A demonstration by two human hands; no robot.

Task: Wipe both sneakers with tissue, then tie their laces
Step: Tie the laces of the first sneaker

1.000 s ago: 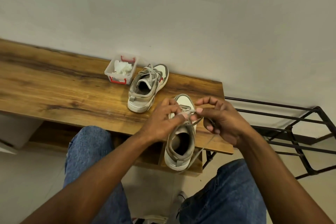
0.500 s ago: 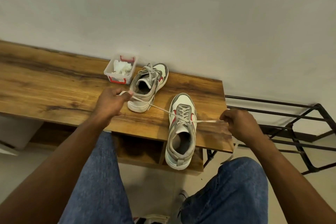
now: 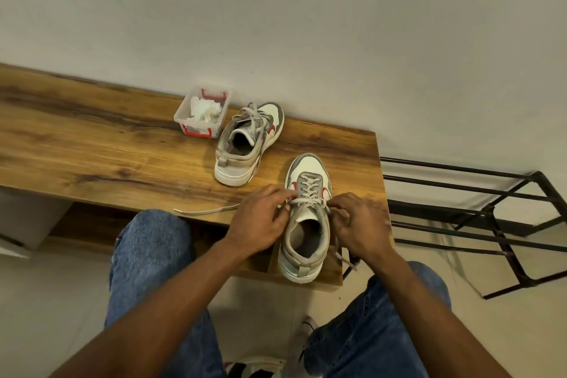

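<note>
laces (image 3: 310, 201) cross the near sneaker (image 3: 305, 218) | my left hand (image 3: 260, 218) – right hand (image 3: 357, 224) pinching either end | toe points away

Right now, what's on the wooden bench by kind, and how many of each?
Grey-and-white sneakers with red accents: 2, the far sneaker and the near sneaker
Clear plastic box with red clips, holding crumpled white tissue: 1
Total: 3
</note>
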